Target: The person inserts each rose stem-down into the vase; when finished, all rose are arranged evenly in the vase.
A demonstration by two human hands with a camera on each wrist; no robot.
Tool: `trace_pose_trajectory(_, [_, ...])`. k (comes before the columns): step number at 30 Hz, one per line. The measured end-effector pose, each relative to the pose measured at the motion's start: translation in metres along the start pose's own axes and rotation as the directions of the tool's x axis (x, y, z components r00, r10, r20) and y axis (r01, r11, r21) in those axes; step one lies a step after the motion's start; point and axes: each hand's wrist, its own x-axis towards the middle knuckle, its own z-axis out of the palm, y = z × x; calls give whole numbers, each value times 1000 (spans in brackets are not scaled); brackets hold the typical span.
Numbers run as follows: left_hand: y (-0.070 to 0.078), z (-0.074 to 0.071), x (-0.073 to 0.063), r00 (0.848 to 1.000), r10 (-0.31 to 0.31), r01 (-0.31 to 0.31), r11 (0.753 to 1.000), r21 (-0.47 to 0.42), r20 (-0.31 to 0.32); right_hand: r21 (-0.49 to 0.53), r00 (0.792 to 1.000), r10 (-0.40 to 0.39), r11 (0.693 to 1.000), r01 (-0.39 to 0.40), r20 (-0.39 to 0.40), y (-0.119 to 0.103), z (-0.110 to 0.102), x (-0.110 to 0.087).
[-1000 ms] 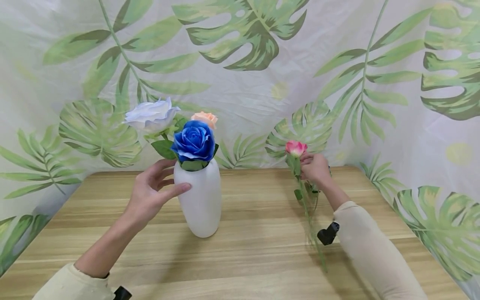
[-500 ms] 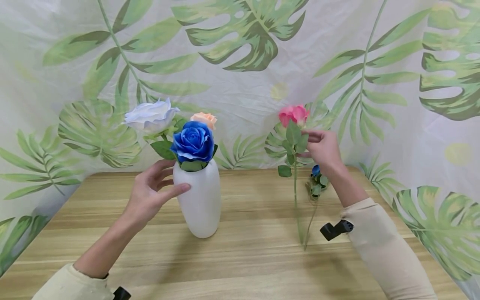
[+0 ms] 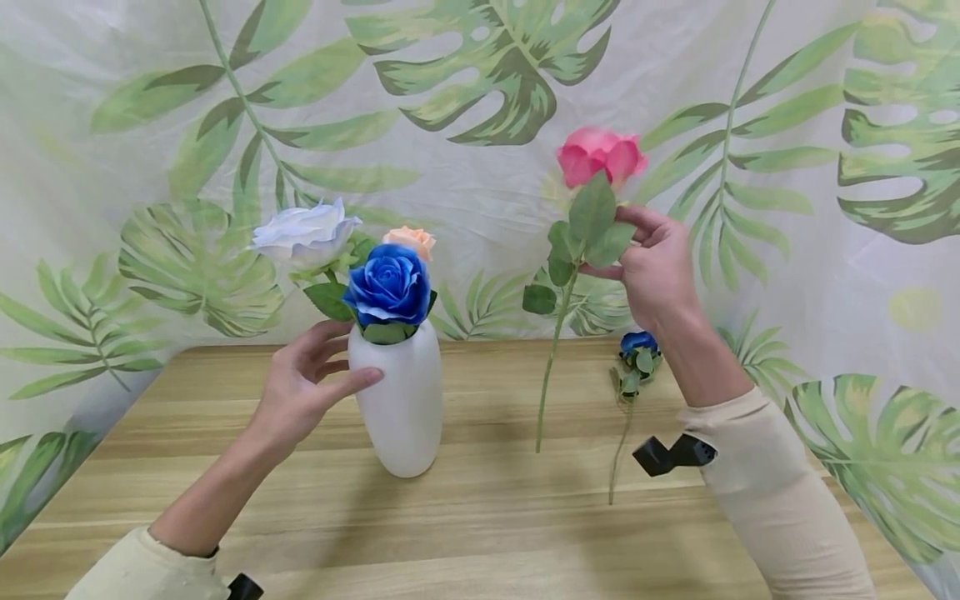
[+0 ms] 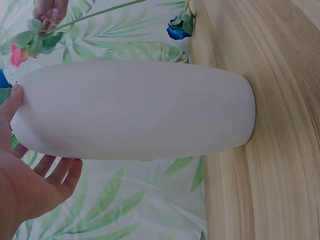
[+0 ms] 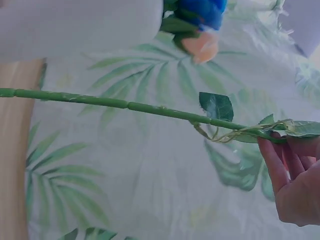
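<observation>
My left hand [image 3: 303, 387] grips the upper part of a white vase [image 3: 401, 400], thumb on the front and fingers behind. The vase stands upright on the wooden table and bears a blue rose [image 3: 387, 285], a pale white-lilac rose [image 3: 306, 233] and a small peach rose [image 3: 411, 241]. To the right, my right hand [image 3: 660, 267] pinches a pink rose [image 3: 600, 157] by its stem, just below the bloom among the leaves. The long green stem [image 5: 150, 109] slants down toward the vase side, its lower end over the table.
A second blue rose [image 3: 639, 342] with a thin stem lies on the wooden table [image 3: 480, 533], right of the vase and below my right hand. A cloth backdrop [image 3: 480, 183] printed with green leaves hangs behind the table. Each wrist carries a small black camera [image 3: 671, 454].
My right hand has lifted the pink rose up off the table, its stem end swinging left. The blue rose beneath has come into view. My left hand and the vase stay put.
</observation>
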Motion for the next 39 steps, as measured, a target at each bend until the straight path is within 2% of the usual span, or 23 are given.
trace_pose_trajectory(5, [0, 0, 0, 1000, 4, -4, 1000, 2, 1, 167, 992, -122, 978, 123, -13, -19, 16, -1])
trace_pose_trajectory(8, [-1, 0, 0, 1000, 4, -4, 1000, -2, 0, 191, 984, -175, 966, 175, -18, -27, 24, -1])
trace_pose_trajectory(23, [-2, -1, -1, 1000, 1, -1, 1000, 0, 0, 209, 961, -274, 938, 277, -41, -51, 50, 4])
trace_pose_trajectory(31, [-2, -1, 0, 1000, -3, 3, 1000, 4, 1, 129, 941, -337, 932, 339, -38, -55, 57, 7])
trace_pose_trajectory(39, [-2, 0, 0, 1000, -13, 13, 1000, 17, 3, 129, 947, -317, 938, 321, -47, -68, 67, 8])
